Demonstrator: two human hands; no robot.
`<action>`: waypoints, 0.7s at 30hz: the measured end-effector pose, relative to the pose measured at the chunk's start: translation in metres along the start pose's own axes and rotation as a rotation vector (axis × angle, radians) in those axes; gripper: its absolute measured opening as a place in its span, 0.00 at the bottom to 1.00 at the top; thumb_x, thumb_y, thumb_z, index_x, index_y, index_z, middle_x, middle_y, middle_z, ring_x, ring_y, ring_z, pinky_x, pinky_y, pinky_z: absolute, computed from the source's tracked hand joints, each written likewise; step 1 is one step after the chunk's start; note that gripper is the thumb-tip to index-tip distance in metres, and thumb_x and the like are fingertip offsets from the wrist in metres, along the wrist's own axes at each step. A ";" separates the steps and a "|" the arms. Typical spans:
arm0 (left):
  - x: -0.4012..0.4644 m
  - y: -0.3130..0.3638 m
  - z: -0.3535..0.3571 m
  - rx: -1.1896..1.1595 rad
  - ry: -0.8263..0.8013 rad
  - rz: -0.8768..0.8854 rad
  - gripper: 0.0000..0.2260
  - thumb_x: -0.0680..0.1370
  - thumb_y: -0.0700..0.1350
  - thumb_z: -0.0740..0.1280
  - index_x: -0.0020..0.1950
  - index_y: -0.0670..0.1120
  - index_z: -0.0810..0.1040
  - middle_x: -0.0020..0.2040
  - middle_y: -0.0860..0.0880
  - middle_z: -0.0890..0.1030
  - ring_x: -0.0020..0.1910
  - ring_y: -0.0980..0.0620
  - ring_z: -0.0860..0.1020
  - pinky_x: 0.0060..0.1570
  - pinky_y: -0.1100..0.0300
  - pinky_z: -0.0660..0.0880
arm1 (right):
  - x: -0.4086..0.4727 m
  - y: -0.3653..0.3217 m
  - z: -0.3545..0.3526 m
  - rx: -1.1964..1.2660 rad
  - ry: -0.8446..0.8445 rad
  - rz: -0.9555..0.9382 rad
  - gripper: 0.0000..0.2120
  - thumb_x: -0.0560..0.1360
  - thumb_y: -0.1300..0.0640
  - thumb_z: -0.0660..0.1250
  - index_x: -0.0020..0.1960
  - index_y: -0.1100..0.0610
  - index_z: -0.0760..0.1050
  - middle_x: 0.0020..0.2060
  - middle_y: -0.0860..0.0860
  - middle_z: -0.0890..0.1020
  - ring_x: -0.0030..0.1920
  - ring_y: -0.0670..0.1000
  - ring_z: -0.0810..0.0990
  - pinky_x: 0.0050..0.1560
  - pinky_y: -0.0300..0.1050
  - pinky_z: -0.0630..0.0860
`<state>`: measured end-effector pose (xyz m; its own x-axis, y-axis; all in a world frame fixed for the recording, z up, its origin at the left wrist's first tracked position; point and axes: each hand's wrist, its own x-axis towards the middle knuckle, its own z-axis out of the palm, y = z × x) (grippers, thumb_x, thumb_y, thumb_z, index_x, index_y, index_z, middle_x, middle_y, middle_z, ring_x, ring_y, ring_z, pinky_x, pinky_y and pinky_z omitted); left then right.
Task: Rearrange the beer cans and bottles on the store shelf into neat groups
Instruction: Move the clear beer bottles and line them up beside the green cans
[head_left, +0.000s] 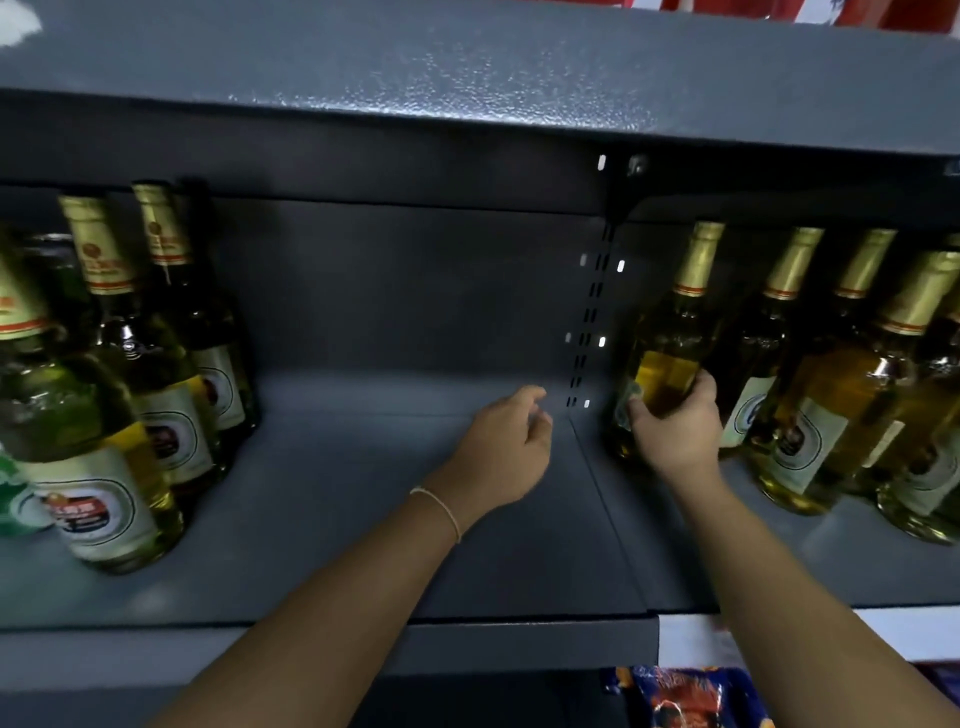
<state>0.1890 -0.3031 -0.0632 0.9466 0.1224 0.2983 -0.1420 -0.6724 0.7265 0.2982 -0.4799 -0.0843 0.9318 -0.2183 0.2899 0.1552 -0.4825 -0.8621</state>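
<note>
Head view: right hand (675, 426) clamps the upright bottle (667, 358) at the right shelf (857, 561) section's left edge; left hand (501, 441), fingers loosely curled, empty, hovers just left.

On the grey shelf (363, 519), gold-foil-necked bottles of pale beer stand upright in two groups: one cluster (135, 374) at its left end, another (841, 395) at its right, whose leftmost bottle (670, 353) stands nearest the shelf's slotted upright.

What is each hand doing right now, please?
Left hand: open, fingers loosely curled, holding nothing.
Right hand: gripping the leftmost bottle of the right group.
</note>
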 end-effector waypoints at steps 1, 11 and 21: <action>-0.001 -0.002 0.000 0.008 0.001 -0.007 0.19 0.83 0.46 0.57 0.73 0.44 0.67 0.67 0.45 0.75 0.65 0.50 0.73 0.65 0.60 0.69 | 0.001 0.001 0.001 -0.008 0.001 -0.002 0.39 0.71 0.53 0.76 0.75 0.56 0.59 0.64 0.57 0.76 0.65 0.61 0.74 0.66 0.59 0.73; 0.002 -0.007 -0.002 0.016 -0.028 -0.069 0.20 0.82 0.47 0.57 0.74 0.45 0.65 0.70 0.46 0.73 0.68 0.51 0.71 0.68 0.57 0.67 | 0.009 -0.007 0.002 -0.019 -0.093 0.000 0.36 0.66 0.51 0.79 0.67 0.58 0.66 0.62 0.54 0.68 0.56 0.51 0.70 0.64 0.50 0.71; -0.009 -0.024 -0.015 0.018 -0.066 -0.067 0.23 0.81 0.46 0.61 0.75 0.47 0.63 0.70 0.48 0.72 0.66 0.52 0.72 0.67 0.56 0.70 | -0.013 -0.018 0.007 0.113 -0.169 -0.027 0.31 0.58 0.53 0.84 0.56 0.48 0.72 0.47 0.41 0.80 0.50 0.49 0.81 0.56 0.50 0.79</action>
<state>0.1796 -0.2770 -0.0745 0.9710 0.1196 0.2070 -0.0725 -0.6777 0.7318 0.2856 -0.4622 -0.0755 0.9671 -0.0567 0.2481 0.2079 -0.3862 -0.8987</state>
